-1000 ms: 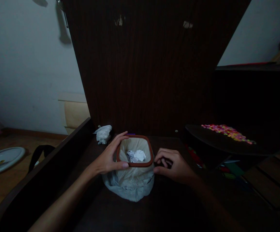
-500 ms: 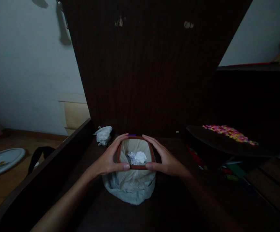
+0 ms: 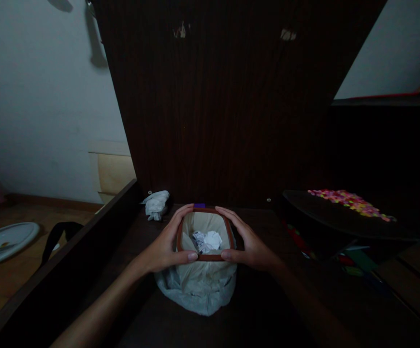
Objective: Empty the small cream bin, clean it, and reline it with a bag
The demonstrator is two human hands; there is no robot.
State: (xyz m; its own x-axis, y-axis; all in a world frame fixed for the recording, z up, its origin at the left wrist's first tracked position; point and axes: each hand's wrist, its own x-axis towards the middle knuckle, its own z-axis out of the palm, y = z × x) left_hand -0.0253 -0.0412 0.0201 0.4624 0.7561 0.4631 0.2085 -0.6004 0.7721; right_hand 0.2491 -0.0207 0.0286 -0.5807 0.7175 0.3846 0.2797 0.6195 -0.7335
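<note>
A small waste bin stands on the dark wooden surface, its brown rim frame [image 3: 210, 257] set around the top opening. A pale plastic bag [image 3: 202, 295] lines it and hangs down outside in loose folds. Crumpled white paper [image 3: 211, 240] lies inside. My left hand [image 3: 169, 244] grips the rim's left side, thumb on the near edge and fingers along the far left corner. My right hand [image 3: 249, 244] holds the right side in the same way. The bin's body is hidden by the bag.
A bunched plastic bag [image 3: 156, 204] lies behind on the left, near the tall dark panel [image 3: 224, 111]. To the right, a dark shelf [image 3: 304, 205] carries a string of colourful beads [image 3: 351, 202]. A low board [image 3: 86, 241] edges the left side; a white lid-like object [image 3: 10, 244] is beyond it.
The rim, the bag and both hands appear slightly lower and further right in view, as does much of the background. Both hands keep their hold on the rim.
</note>
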